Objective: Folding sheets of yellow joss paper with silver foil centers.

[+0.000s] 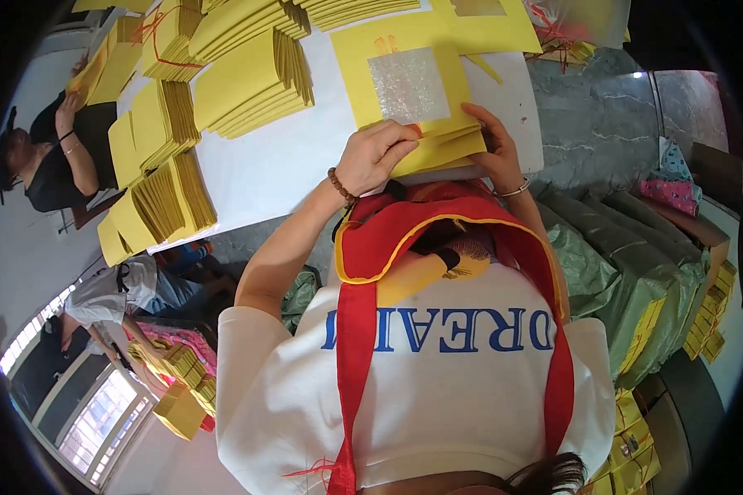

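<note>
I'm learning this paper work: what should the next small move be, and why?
Probably for the right hand to even up the yellow sheets: their near right corners lie staggered, that hand is at their right edge, and the left hand is at their near left side.

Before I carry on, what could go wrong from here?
The yellow sheets between the left hand and right hand sit unevenly at their near edge, so they might slip out of line. The left hand is close to the shiny square; a careless press could crease it. The fanned pile lies near the edge of the table, so a bump might tip it off.
</note>
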Tool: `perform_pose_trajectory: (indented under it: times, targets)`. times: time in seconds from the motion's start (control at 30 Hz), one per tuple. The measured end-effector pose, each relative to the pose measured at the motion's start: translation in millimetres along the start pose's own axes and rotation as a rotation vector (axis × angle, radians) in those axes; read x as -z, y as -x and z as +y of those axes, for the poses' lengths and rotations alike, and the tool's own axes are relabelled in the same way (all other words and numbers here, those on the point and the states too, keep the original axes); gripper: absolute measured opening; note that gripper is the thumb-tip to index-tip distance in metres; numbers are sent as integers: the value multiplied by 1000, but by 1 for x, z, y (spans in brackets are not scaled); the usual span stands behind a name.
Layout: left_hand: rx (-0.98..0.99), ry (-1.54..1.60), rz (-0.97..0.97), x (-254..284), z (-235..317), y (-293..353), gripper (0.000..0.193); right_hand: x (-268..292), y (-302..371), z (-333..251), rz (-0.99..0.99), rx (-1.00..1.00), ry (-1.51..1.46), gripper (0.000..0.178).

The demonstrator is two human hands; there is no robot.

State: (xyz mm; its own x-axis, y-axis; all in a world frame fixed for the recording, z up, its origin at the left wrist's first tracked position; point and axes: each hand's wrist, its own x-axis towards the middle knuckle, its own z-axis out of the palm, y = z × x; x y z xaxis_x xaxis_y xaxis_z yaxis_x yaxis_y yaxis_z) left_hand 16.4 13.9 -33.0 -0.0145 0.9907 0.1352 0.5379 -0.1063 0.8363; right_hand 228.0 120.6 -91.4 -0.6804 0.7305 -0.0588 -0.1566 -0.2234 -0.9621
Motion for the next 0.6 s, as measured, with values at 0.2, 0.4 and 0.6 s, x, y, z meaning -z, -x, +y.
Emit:
perform_pose_trajectory:
  times: [0.2, 0.4, 0.6]
  targets:
    - [20, 10, -14, 0, 0, 0, 9, 0, -1, 3, -8, 51, 15, 61]
    - [31, 34, -2, 0, 1, 0, 10, -1, 0, -1, -5, 41, 14, 62]
    - [55, 29, -14, 0, 1, 0, 12, -3, 2, -4, 29, 1, 160, 62]
